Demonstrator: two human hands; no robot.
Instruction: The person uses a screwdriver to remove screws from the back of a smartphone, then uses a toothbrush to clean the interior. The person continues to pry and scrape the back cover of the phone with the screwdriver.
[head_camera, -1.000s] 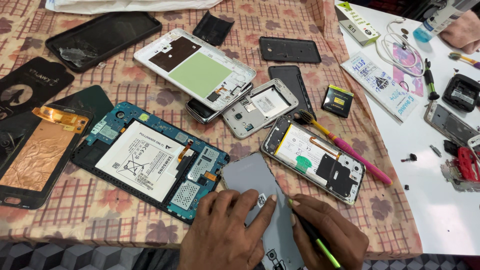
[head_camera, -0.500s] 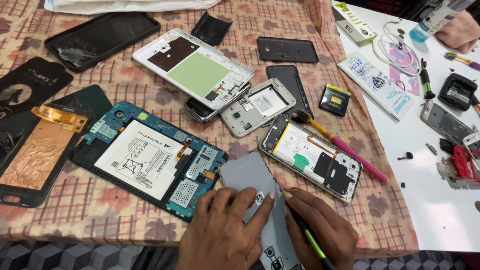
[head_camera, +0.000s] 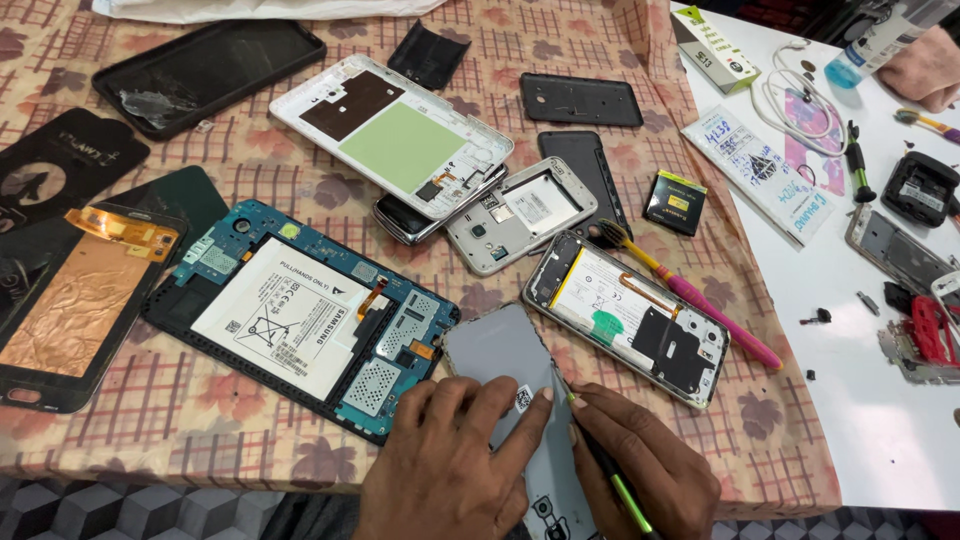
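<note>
1. A person's left hand (head_camera: 450, 465) lies flat on a grey phone back cover (head_camera: 505, 355) at the near edge of the table, fingers spread and pressing down on it rather than curled around it.
2. The right hand (head_camera: 645, 465) sits just beside it, fingers closed around a slim black-and-green tool (head_camera: 612, 480); the tool's tip meets the cover's right edge.
3. The cover rests on a checked floral tablecloth (head_camera: 150, 410), between an opened tablet with a blue circuit board and white battery (head_camera: 300, 315) to the left and an opened phone showing its white battery (head_camera: 625, 320) to the right; its lower end runs out of view between the hands.
4. A pink-handled brush (head_camera: 690, 295) lies just beyond the opened phone; further back are a white tablet frame with a green panel (head_camera: 390, 135), a silver phone frame (head_camera: 520, 212) and a black back cover (head_camera: 580, 100).
5. At the left edge lies a screen panel backed with copper foil (head_camera: 75, 300); a small black battery (head_camera: 675, 202) sits near the cloth's right edge.
</note>
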